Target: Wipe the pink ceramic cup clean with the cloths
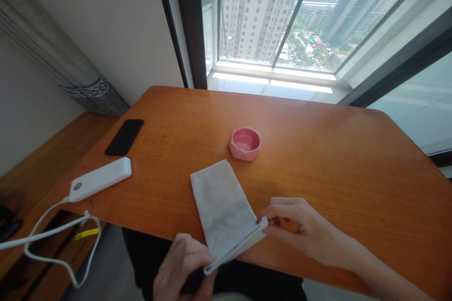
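Note:
A greyish-white cloth point(224, 202) lies folded on the wooden table, its near edge raised at the table's front. My left hand point(187, 265) pinches the near left corner between thumb and fingers. On the other side, my right hand point(300, 228) grips the near right corner the same way. Between the two hands the near edge is lifted and shows its folded layers. The far end of the cloth rests flat, close to a small pink bowl point(245, 143) with a faceted rim.
A black phone point(125, 137) and a white power bank point(100, 179) lie on the table's left side. From the power bank a white cable point(52, 259) loops down off the edge. Behind the wooden table point(346, 174) is a window point(282, 23); a grey curtain point(60, 42) hangs at left.

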`<state>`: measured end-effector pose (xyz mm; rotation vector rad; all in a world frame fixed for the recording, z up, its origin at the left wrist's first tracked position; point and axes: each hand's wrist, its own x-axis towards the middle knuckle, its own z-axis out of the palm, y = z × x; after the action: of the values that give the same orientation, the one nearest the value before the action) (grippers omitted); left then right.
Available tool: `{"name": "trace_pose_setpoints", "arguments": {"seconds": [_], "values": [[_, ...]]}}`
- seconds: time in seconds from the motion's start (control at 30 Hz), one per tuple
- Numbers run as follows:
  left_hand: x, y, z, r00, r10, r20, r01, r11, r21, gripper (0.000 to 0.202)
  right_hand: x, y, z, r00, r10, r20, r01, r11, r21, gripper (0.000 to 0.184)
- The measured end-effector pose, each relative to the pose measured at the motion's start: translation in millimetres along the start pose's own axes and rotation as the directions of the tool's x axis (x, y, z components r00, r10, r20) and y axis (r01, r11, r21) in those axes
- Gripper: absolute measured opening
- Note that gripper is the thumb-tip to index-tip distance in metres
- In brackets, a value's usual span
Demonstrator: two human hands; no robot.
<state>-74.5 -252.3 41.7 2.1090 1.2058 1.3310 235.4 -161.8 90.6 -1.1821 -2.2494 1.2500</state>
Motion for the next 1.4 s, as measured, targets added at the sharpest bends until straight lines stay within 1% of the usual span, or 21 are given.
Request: {"name": "trace_pose_setpoints", "arguments": {"seconds": [0.07, 0.1, 0.13, 0.23, 0.3, 0.37, 0.4, 0.47, 0.57, 0.7, 0.87, 0.97, 1.03, 1.07, 1.1, 1.13, 1.17, 1.2, 1.23, 1.3, 1.4], "values": [[14.8, -8.6, -2.3, 0.989, -0.141, -0.032, 0.144, 0.985, 0.094, 0.011, 21.2, 2.9, 1.1, 0.995, 0.048, -0.092, -0.045, 0.998, 0.034, 0.029], [23.0, -15.1, -2.8, 0.975, -0.217, -0.045, 0.221, 0.966, 0.133, 0.007, 33.5, 4.6, 2.2, 0.987, 0.062, -0.145, -0.056, 0.997, 0.05, 0.03], [31.4, -22.4, -2.8, 0.959, -0.272, -0.083, 0.282, 0.947, 0.153, 0.002, 46.2, 6.4, 3.7, 0.979, 0.07, -0.194, -0.058, 0.996, 0.068, 0.028], [54.2, -45.7, -0.5, 0.901, -0.407, -0.153, 0.431, 0.881, 0.194, 0.016, 82.1, 11.7, 9.9, 0.953, 0.06, -0.296, -0.035, 0.996, 0.088, 0.022], [64.6, -59.1, 1.4, 0.86, -0.481, -0.172, 0.509, 0.835, 0.208, 0.025, 100.9, 15.0, 15.4, 0.941, 0.048, -0.335, -0.037, 0.999, 0.039, 0.02], [70.5, -69.5, 2.6, 0.82, -0.54, -0.189, 0.571, 0.793, 0.213, 0.03, 114.9, 17.6, 22.0, 0.932, 0.043, -0.361, -0.068, 0.996, -0.056, 0.019], [71.9, -73.5, 3.0, 0.807, -0.56, -0.188, 0.59, 0.779, 0.211, 0.03, 120.4, 18.6, 25.5, 0.929, 0.042, -0.369, -0.09, 0.989, -0.115, 0.019], [72.8, -79.5, 3.5, 0.797, -0.58, -0.166, 0.603, 0.771, 0.203, 0.028, 128.4, 20.2, 32.2, 0.926, 0.039, -0.375, -0.133, 0.965, -0.228, 0.019], [72.2, -84.3, 4.7, 0.805, -0.578, -0.136, 0.594, 0.782, 0.19, 0.027, 133.6, 23.4, 40.0, 0.928, 0.021, -0.373, -0.151, 0.933, -0.325, 0.018], [71.6, -86.7, 7.9, 0.808, -0.572, -0.139, 0.589, 0.786, 0.19, 0.03, 132.4, 30.0, 43.3, 0.919, -0.018, -0.394, -0.117, 0.942, -0.315, 0.018], [73.3, -92.1, 10.7, 0.819, -0.552, -0.157, 0.574, 0.788, 0.222, 0.032, 131.8, 35.7, 41.2, 0.906, -0.028, -0.422, -0.099, 0.956, -0.276, 0.017], [74.5, -90.6, 10.2, 0.824, -0.541, -0.171, 0.567, 0.781, 0.262, 0.031, 130.0, 32.3, 41.0, 0.897, -0.06, -0.438, -0.104, 0.934, -0.341, 0.021], [73.7, -82.4, 10.7, 0.853, -0.469, -0.229, 0.521, 0.789, 0.325, 0.031, 125.5, 24.3, 42.2, 0.881, -0.121, -0.457, -0.107, 0.891, -0.441, 0.025], [72.4, -76.1, 11.9, 0.876, -0.408, -0.257, 0.479, 0.797, 0.369, 0.03, 122.3, 18.8, 43.4, 0.874, -0.167, -0.456, -0.095, 0.861, -0.499, 0.028], [70.5, -68.9, 14.0, 0.902, -0.343, -0.263, 0.427, 0.804, 0.415, 0.03, 118.9, 12.9, 45.1, 0.873, -0.219, -0.437, -0.069, 0.83, -0.553, 0.03], [67.9, -61.7, 17.3, 0.927, -0.288, -0.24, 0.37, 0.81, 0.455, 0.031, 115.5, 7.1, 47.2, 0.877, -0.269, -0.399, -0.027, 0.8, -0.599, 0.033], [64.7, -55.4, 21.8, 0.949, -0.256, -0.181, 0.313, 0.822, 0.477, 0.034, 112.3, 2.3, 49.7, 0.884, -0.313, -0.348, 0.025, 0.774, -0.633, 0.036], [61.1, -50.6, 27.1, 0.965, -0.245, -0.097, 0.26, 0.834, 0.486, 0.04, 109.5, -1.0, 52.6, 0.894, -0.344, -0.288, 0.079, 0.753, -0.653, 0.039], [57.2, -48.1, 33.1, 0.972, -0.231, -0.03, 0.216, 0.841, 0.497, 0.048, 107.3, -2.3, 55.8, 0.903, -0.363, -0.23, 0.128, 0.738, -0.663, 0.043], [49.6, -50.1, 44.9, 0.975, -0.218, 0.054, 0.153, 0.82, 0.551, 0.063, 104.7, 0.8, 62.3, 0.922, -0.359, -0.143, 0.179, 0.726, -0.664, 0.054], [41.2, -63.5, 54.5, 0.97, -0.218, 0.108, 0.101, 0.763, 0.638, 0.075, 103.5, 12.8, 69.7, 0.95, -0.304, -0.075, 0.185, 0.738, -0.649, 0.066]]}}
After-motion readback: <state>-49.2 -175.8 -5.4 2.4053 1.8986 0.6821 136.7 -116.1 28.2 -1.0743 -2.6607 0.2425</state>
